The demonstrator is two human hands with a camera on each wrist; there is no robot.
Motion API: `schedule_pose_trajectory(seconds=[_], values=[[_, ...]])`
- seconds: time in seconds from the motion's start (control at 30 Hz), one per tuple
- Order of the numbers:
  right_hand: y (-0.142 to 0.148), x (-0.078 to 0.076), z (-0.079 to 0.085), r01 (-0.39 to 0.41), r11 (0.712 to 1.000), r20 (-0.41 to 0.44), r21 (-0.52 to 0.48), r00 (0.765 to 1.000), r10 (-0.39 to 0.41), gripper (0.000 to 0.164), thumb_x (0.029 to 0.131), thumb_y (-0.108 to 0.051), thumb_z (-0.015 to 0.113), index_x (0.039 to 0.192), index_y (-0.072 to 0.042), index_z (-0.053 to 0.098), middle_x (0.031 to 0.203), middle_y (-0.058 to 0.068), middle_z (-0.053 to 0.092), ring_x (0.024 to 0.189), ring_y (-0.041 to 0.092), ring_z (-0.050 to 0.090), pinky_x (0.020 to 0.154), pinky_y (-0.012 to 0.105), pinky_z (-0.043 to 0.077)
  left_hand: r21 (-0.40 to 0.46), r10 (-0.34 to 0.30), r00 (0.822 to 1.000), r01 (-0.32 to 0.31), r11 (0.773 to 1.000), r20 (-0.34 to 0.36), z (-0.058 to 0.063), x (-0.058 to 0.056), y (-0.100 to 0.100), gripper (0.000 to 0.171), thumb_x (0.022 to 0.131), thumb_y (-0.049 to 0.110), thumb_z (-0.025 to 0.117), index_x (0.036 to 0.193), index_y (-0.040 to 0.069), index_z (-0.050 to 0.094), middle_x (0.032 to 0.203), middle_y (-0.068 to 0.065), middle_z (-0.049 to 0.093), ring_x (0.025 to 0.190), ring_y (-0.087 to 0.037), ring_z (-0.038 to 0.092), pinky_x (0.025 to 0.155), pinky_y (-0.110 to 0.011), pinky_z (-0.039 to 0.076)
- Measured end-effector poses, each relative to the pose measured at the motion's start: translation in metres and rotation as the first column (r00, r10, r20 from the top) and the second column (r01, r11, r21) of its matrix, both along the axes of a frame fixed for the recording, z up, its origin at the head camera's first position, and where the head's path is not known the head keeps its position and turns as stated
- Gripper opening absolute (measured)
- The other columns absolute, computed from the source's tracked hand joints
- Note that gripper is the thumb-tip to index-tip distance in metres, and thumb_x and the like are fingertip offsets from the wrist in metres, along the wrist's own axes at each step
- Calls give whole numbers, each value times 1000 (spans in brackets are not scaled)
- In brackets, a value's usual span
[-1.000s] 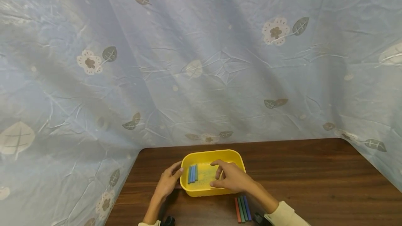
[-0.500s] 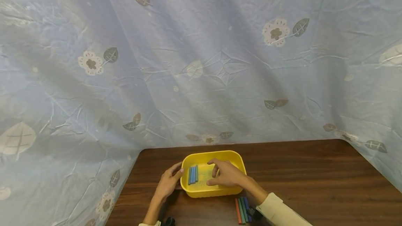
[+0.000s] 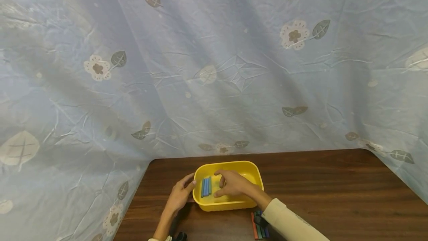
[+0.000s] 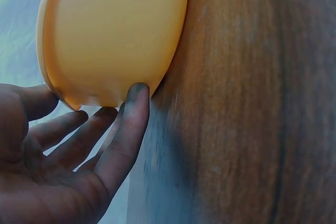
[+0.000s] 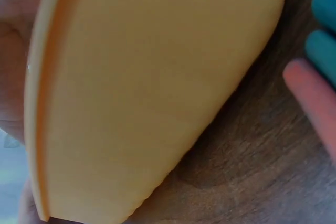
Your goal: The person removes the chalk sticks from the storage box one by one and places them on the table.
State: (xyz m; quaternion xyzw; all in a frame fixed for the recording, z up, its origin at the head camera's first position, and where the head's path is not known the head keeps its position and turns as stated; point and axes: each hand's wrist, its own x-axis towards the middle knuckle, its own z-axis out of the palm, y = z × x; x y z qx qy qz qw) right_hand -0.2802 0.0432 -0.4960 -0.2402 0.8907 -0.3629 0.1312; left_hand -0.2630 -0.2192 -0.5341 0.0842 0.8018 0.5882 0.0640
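A yellow plastic tub stands on the table, with several blue and green chalk sticks side by side at its left end. My left hand holds the tub's left end, thumb at the rim and fingers against the outer wall. Inside the tub, my right hand hovers just right of those sticks. Its thumb and index finger are spread apart, with nothing visible between them. The tub's wall hides most of this hand in the right wrist view.
In front of the tub lie more chalk sticks, a red one beside green and blue ones, partly covered by the right wrist's black camera. The brown wooden table extends right. A patterned curtain hangs behind.
My right hand has moved left inside the tub, closer to the chalk sticks, its thumb and index finger still apart. The left hand and tub stay put.
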Motion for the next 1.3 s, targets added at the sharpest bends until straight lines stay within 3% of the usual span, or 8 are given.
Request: schedule_pose_trajectory(seconds=[0.27, 0.93, 1.3], values=[[-12, -9, -9, -18, 1000, 51, 9, 999, 18, 81, 86, -29, 92, 152, -1, 55, 105, 6, 76, 91, 14, 68, 83, 35, 63, -4, 8, 1000, -8, 1000, 0, 0, 0, 1, 51, 113, 22, 58, 159, 2, 49, 145, -35, 61, 107, -34, 76, 70, -40, 71], [-33, -23, -17, 29, 996, 15, 85, 999, -30, 88, 80, -31, 96, 151, 3, 56, 83, -2, 66, 71, 9, 57, 61, 21, 48, 12, -10, 1000, 10, 1000, 6, 3, 0, 0, 52, 114, 23, 56, 160, 2, 47, 147, -35, 59, 107, -33, 77, 73, -39, 71], [-40, -22, -19, 71, 986, -28, 152, 997, -67, 79, 81, -31, 96, 147, -1, 62, 101, 3, 70, 82, 13, 57, 73, 28, 53, 9, -21, 1000, 21, 1000, -7, 1, 1, -1, 52, 114, 23, 56, 161, 2, 47, 149, -36, 58, 106, -35, 77, 73, -38, 71]])
